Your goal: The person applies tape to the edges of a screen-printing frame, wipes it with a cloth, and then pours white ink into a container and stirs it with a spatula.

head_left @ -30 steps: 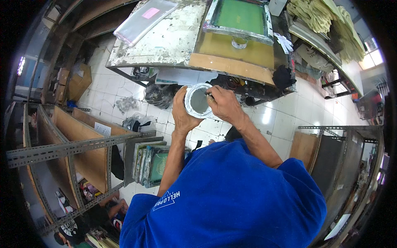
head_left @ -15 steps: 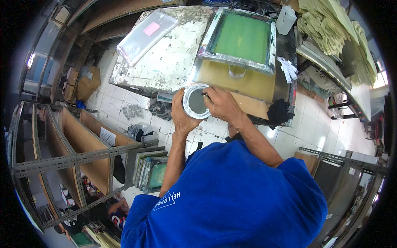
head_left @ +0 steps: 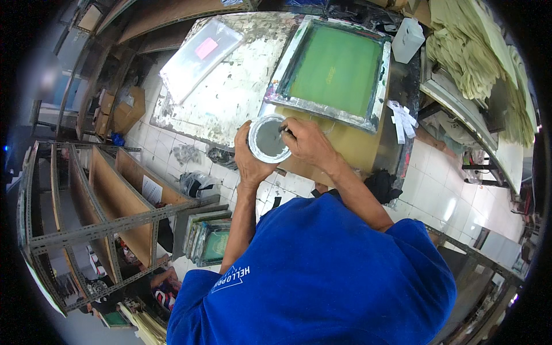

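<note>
My left hand is wrapped round the left side of a round white tub, with the thumb up at its rim. Grey ink shows inside the tub. At the tub's right rim, my right hand is closed in a pinch over the opening. A small dark end shows at its fingertips, but its kind is hidden. Beyond the tub, a screen-printing frame with green mesh lies on the work table.
A clear plastic-wrapped stack with a pink slip lies at the table's far left. White strips and a white container are at the right, with a dark cloth nearer. Metal shelving stands left, beside stacked frames.
The view has shifted, so the table and green frame sit lower and closer to the tub. My right hand stays at the tub's opening, and my left hand keeps its hold.
</note>
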### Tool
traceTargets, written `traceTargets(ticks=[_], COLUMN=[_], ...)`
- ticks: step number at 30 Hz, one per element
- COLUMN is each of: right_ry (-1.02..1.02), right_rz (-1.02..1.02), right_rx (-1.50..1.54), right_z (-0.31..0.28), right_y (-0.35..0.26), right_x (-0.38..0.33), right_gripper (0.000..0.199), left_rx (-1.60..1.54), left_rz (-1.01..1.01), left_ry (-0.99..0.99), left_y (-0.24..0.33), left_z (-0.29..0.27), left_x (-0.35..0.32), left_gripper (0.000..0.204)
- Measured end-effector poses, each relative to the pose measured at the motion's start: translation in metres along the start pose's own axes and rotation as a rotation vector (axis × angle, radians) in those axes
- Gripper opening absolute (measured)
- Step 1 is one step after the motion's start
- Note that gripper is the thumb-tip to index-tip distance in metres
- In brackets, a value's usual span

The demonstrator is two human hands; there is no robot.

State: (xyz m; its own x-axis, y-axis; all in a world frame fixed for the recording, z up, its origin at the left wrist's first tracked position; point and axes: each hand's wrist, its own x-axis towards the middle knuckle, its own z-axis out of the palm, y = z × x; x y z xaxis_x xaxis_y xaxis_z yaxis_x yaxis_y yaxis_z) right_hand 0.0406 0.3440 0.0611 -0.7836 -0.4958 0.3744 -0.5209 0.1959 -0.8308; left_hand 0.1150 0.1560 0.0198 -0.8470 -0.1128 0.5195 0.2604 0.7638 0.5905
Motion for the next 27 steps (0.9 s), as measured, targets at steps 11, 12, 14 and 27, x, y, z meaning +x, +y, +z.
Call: traceTargets(ticks=[11, 12, 14, 27], right_ry=[0.633, 0.919, 1.22, 1.099], right_rz=[0.114, 0.028, 0.143, 0.569], right_rx=[-0.232, -0.239, -0.464, -0.713], right_z=[-0.123, -0.144, -0.194, -0.352], right_y=[0.072, 0.105, 0.195, 0.396], right_x=[0.048, 0.062, 0.083, 0.084], right_gripper=[0.048, 0.043, 0.078, 0.099], left_rx=[-0.113, -0.131, -0.187, 0.12], left_rz=[-0.319, -0.36, -0.41, -0.458], left_ry=[0.098, 0.075, 0.102, 0.186], left_y=[-0.005, -0.009, -0.005, -0.004], left_z=[0.025, 0.024, 0.019, 0.005], left_x=[0.019, 0.017, 0.02, 0.024], left_gripper=[0.117, 0.124, 0.125, 0.106])
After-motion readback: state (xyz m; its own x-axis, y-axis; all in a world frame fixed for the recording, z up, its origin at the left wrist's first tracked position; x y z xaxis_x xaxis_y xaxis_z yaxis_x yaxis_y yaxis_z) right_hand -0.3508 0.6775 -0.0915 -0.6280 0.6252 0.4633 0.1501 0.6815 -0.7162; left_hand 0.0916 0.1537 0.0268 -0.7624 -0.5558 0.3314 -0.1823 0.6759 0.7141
